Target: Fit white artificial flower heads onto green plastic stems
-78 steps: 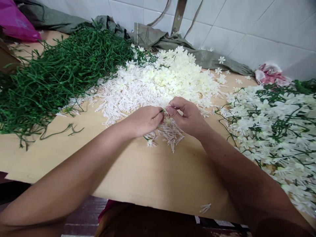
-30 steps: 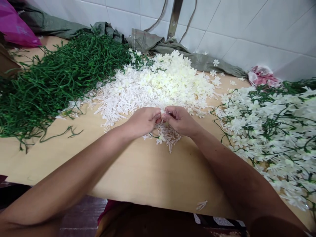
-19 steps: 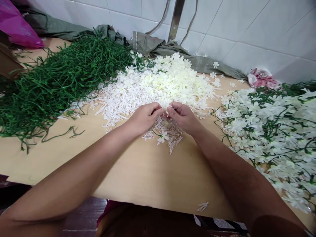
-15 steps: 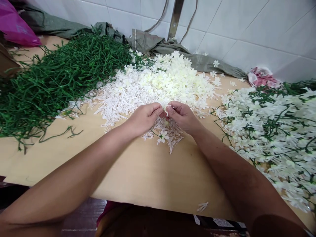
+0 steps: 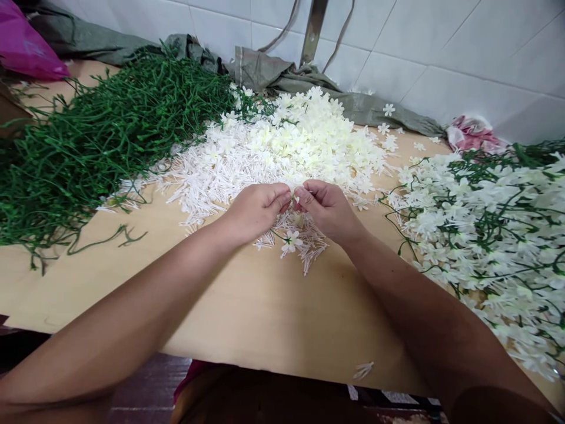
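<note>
My left hand and my right hand meet above the table, thumbs and fingertips pinched close together. Between the right fingertips shows a bit of a small white artificial flower; most of it is hidden. What the left fingers pinch cannot be made out. Just below the hands, a white flower on a green stem lies over loose thin white pieces. Behind the hands spread a heap of white stick-like pieces and a heap of loose cream-white blossoms.
Green plastic stems are piled at the left. White flowers on green stems form a pile at the right. Grey cloth runs along the tiled wall. A pink-and-white cloth and a purple bag lie at the back.
The white piece at my right fingertips shows less than before, and the fingertips have shifted slightly. Both hands otherwise stay in place; the view has tilted a little.
</note>
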Demonstrator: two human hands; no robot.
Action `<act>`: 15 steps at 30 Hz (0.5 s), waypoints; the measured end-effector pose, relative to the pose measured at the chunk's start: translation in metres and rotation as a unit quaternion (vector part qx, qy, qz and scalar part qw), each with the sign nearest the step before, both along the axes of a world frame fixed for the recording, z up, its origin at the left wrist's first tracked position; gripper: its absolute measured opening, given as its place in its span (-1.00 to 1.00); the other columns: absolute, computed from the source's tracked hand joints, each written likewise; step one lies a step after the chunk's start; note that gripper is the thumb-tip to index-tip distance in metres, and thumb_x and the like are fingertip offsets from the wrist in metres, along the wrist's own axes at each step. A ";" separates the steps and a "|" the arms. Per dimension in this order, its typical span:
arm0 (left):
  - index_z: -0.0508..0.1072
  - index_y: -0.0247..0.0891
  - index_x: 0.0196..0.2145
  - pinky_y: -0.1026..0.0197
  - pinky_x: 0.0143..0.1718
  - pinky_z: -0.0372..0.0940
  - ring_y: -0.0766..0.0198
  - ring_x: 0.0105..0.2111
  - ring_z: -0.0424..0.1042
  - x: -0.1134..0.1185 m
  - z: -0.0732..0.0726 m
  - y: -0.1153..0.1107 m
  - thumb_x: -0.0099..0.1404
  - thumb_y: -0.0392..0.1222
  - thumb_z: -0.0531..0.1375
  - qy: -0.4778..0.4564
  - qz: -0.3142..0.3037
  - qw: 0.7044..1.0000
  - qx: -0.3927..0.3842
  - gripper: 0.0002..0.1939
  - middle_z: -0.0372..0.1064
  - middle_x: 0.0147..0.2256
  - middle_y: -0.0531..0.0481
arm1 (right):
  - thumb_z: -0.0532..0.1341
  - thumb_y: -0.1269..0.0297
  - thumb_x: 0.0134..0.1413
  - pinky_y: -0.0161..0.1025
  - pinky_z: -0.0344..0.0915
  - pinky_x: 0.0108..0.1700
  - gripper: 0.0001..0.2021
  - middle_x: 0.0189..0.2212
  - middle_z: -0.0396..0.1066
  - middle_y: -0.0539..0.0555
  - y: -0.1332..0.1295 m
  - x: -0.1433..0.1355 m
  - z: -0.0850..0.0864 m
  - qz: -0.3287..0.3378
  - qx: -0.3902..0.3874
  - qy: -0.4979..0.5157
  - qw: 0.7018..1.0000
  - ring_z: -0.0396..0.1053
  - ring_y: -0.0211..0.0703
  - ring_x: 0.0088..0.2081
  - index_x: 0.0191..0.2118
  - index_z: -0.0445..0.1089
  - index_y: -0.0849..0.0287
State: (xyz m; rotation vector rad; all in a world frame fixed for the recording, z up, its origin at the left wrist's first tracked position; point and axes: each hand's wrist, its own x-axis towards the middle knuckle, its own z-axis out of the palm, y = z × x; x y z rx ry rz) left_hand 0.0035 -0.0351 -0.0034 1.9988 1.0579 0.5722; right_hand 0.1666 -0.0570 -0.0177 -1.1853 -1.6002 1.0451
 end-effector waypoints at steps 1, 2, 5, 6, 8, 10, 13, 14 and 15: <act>0.19 -0.26 -0.58 0.26 -0.44 0.02 0.40 -0.55 0.08 0.001 -0.001 0.000 0.29 -0.22 -0.01 -0.004 0.003 1.000 -0.002 -0.72 0.08 -0.62 0.14 | 0.23 -0.18 -0.06 -0.31 0.04 -0.48 -0.53 -0.67 0.15 -0.09 0.000 -0.001 -0.001 -0.007 0.002 0.011 1.000 0.05 -0.38 -0.56 -0.57 0.26 0.18; 0.18 -0.26 -0.59 0.27 -0.45 0.02 0.40 -0.56 0.08 0.003 -0.002 -0.001 0.29 -0.20 -0.01 -0.015 0.003 1.000 -0.010 -0.71 0.08 -0.62 0.14 | 0.22 -0.19 -0.07 -0.31 0.04 -0.48 -0.52 -0.67 0.14 -0.09 0.000 -0.003 -0.003 -0.010 0.002 0.024 1.000 0.05 -0.38 -0.56 -0.57 0.26 0.18; 0.14 -0.25 -0.61 0.28 -0.46 0.02 0.42 -0.58 0.04 0.007 -0.003 -0.003 0.30 -0.20 -0.02 -0.081 0.008 0.995 -0.052 -0.68 0.04 -0.63 0.15 | 0.22 -0.22 -0.09 -0.31 0.08 -0.46 -0.52 -0.66 0.14 -0.10 0.000 -0.006 -0.009 -0.016 0.002 0.071 0.997 0.07 -0.37 -0.55 -0.55 0.26 0.16; 0.14 -0.25 -0.62 0.28 -0.47 0.01 0.43 -0.59 0.01 0.008 -0.003 -0.004 0.30 -0.21 -0.02 -0.102 0.014 0.992 -0.067 -0.67 0.01 -0.63 0.15 | 0.22 -0.22 -0.10 -0.32 0.09 -0.45 -0.52 -0.66 0.14 -0.10 0.000 -0.007 -0.011 -0.018 0.002 0.086 0.996 0.08 -0.37 -0.55 -0.54 0.25 0.16; 0.13 -0.25 -0.63 0.29 -0.49 0.00 0.44 -0.60 -0.02 0.010 -0.002 -0.005 0.31 -0.23 -0.03 -0.128 0.026 0.987 -0.088 -0.66 -0.02 -0.64 0.16 | 0.24 -0.20 -0.11 -0.32 0.13 -0.43 -0.54 -0.64 0.15 -0.11 0.001 -0.007 -0.014 -0.017 -0.002 0.113 0.993 0.11 -0.37 -0.53 -0.52 0.24 0.15; 0.14 -0.25 -0.63 0.29 -0.50 -0.02 0.45 -0.61 -0.04 0.011 -0.001 -0.005 0.31 -0.26 -0.03 -0.141 0.032 0.985 -0.098 -0.66 -0.04 -0.65 0.16 | 0.25 -0.16 -0.08 -0.32 0.16 -0.40 -0.56 -0.60 0.20 -0.09 0.001 -0.007 -0.015 0.000 -0.011 0.135 0.991 0.15 -0.37 -0.51 -0.51 0.22 0.14; 0.15 -0.26 -0.63 0.29 -0.52 -0.03 0.45 -0.62 -0.05 0.010 -0.001 -0.005 0.31 -0.26 -0.03 -0.147 0.032 0.983 -0.104 -0.66 -0.04 -0.65 0.16 | 0.23 -0.12 -0.02 -0.31 0.19 -0.38 -0.59 -0.57 0.22 -0.07 0.001 -0.006 -0.015 0.022 -0.010 0.131 0.991 0.16 -0.36 -0.49 -0.49 0.22 0.14; 0.15 -0.26 -0.63 0.29 -0.52 -0.03 0.45 -0.62 -0.05 0.010 -0.001 -0.005 0.31 -0.26 -0.03 -0.146 0.031 0.983 -0.106 -0.66 -0.05 -0.65 0.16 | 0.23 -0.13 -0.02 -0.31 0.19 -0.39 -0.59 -0.57 0.20 -0.07 0.001 -0.005 -0.015 0.025 -0.005 0.120 0.992 0.15 -0.35 -0.49 -0.49 0.21 0.14; 0.14 -0.26 -0.63 0.29 -0.53 -0.04 0.46 -0.62 -0.06 0.010 -0.001 -0.005 0.31 -0.25 -0.03 -0.145 0.032 0.983 -0.106 -0.66 -0.06 -0.66 0.16 | 0.22 -0.14 -0.02 -0.30 0.19 -0.39 -0.58 -0.58 0.18 -0.08 0.000 -0.005 -0.014 0.025 0.002 0.108 0.994 0.14 -0.35 -0.49 -0.49 0.19 0.13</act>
